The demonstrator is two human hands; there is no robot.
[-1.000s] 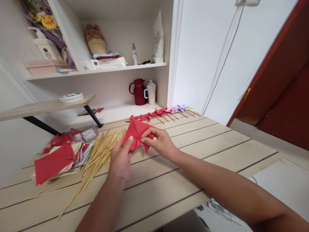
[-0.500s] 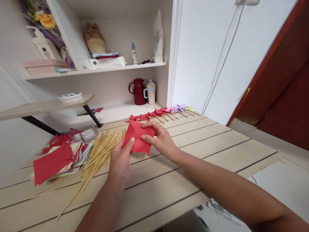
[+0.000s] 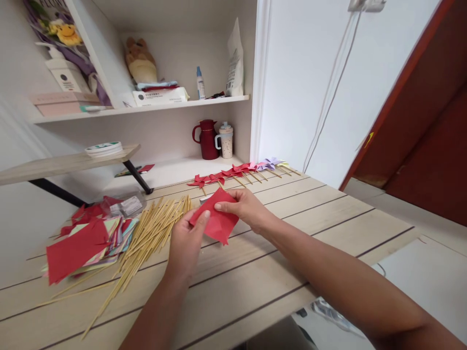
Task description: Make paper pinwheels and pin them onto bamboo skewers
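Note:
A square of red paper (image 3: 222, 221) is held between my two hands above the table, tilted with a corner pointing up. My left hand (image 3: 188, 238) pinches its left edge, thumb on top and fingers behind. At the upper right edge my right hand (image 3: 244, 206) grips it, thumb on the front and fingers hidden behind the sheet. Left of my hands lies a loose heap of thin wooden sticks (image 3: 156, 236). Beyond that is a stack of coloured paper with a red sheet (image 3: 75, 250) on top.
Paper pinwheel-like shapes on sticks (image 3: 237, 171) line the table's back edge. A clear plastic packet (image 3: 127, 205) lies behind the paper stack, near a small raised wooden stand (image 3: 65, 164). A dark red jug (image 3: 208, 140) and a speckled cup (image 3: 226, 141) stand under the shelf.
The red paper has turned and tilted in my hands and moved slightly right and down. My right thumb has shifted to its upper part, with the fingers now behind it.

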